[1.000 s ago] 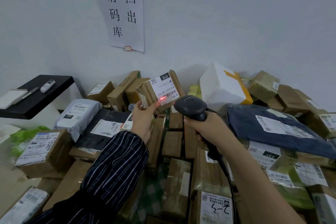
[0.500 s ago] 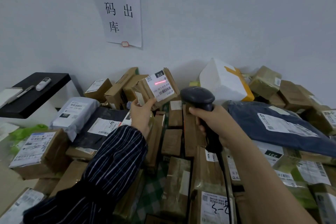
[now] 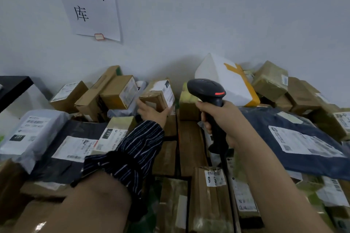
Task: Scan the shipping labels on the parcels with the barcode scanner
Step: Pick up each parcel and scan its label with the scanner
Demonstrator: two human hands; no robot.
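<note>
The left hand (image 3: 153,113) curls round a small brown cardboard box with a white shipping label (image 3: 160,93), low at the back of the heap of labelled parcels (image 3: 191,149). The right hand (image 3: 223,119) grips the black handheld barcode scanner (image 3: 206,89) just beside it. No beam shows on any label, so most of the scanning looks left to do.

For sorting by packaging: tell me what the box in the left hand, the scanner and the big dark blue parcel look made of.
Small box: brown cardboard, matte, white paper label.
Scanner: black moulded plastic, slight sheen.
Dark blue parcel: probably soft plastic film, judging by its wrinkles.
</note>
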